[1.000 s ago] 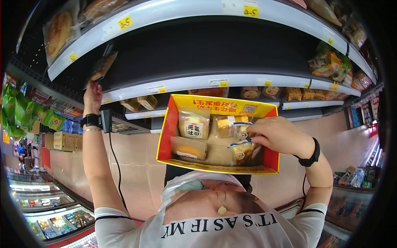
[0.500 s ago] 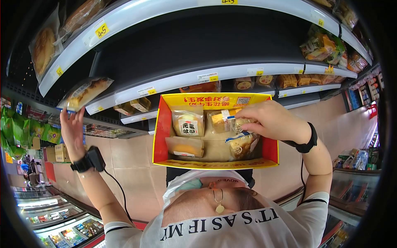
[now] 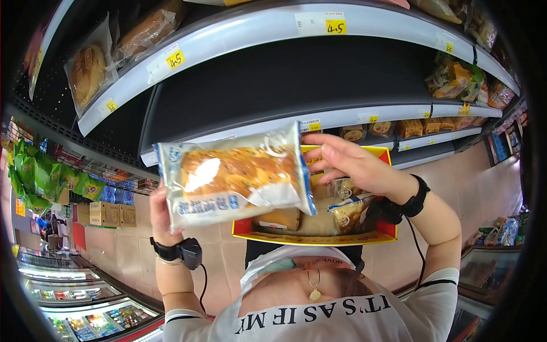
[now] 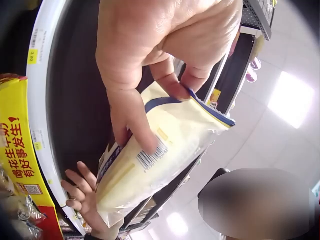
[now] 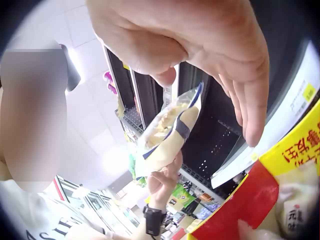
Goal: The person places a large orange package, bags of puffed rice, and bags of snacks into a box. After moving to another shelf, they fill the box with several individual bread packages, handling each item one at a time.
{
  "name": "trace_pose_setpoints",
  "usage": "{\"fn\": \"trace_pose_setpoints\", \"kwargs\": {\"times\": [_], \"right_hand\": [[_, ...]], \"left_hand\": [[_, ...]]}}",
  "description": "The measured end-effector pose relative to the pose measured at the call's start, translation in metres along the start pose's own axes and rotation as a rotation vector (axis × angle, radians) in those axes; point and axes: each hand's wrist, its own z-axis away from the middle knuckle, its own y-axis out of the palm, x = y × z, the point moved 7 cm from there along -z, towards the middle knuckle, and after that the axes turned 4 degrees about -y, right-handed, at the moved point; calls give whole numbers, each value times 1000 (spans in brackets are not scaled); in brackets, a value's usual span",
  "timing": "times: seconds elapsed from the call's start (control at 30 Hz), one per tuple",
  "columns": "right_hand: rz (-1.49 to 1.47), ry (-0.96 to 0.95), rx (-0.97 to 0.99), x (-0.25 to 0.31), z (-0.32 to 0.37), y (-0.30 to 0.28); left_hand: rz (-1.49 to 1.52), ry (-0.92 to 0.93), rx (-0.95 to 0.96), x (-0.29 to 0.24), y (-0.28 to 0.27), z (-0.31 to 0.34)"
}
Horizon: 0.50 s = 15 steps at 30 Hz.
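A bag of sliced-looking bread (image 3: 239, 176), clear with white and blue print, is held up above the left part of the box by my left hand (image 3: 161, 211). In the left wrist view the fingers and thumb grip the bag (image 4: 155, 145) at one end, over its pale back with a barcode. My right hand (image 3: 356, 168) is at the bag's other end, fingers extended and spread; the right wrist view shows a gap between this hand (image 5: 200, 55) and the bag. Below is a yellow and red box (image 3: 364, 238) holding wrapped breads (image 3: 348, 215), partly hidden by the bag.
A dark shelf (image 3: 273, 80) with white price-tag edges spans the front. Bagged loaves (image 3: 89, 71) lie on the upper left shelf, more packaged bread (image 3: 453, 80) at the right. Green bags (image 3: 37, 179) hang at the left. Cables run from both wrist cameras.
My left hand has brought the bread bag from the left shelf edge to above the box. My right hand has come up off the packages in the box, and its fingers have straightened.
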Motion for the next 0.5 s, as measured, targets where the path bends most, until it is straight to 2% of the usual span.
{"fn": "trace_pose_setpoints", "kwargs": {"times": [0.03, 0.1, 0.13, 0.23, 0.3, 0.37, 0.43, 0.5], "right_hand": [[7, -5, -2, 1, 0, 2], [-307, 98, 110, -5, -1, 14], [-381, 141, 123, -11, 0, 15], [-526, 139, 7, -9, 0, 20], [-533, 135, 9, -11, 0, 20], [-535, 50, -41, -5, 1, 14], [-576, 40, -58, -4, 5, 7], [-464, -29, -92, 8, 11, -2]], "left_hand": [[125, -189, 96, 14, 20, -1], [37, -241, 123, 21, 49, 2], [50, -272, 201, 29, 47, 0], [126, -351, 338, 44, 62, 1], [107, -356, 346, 47, 67, 1], [91, -359, 347, 50, 70, -1], [18, -370, 436, 54, 78, -3], [-22, -369, 440, 52, 81, -6]]}}
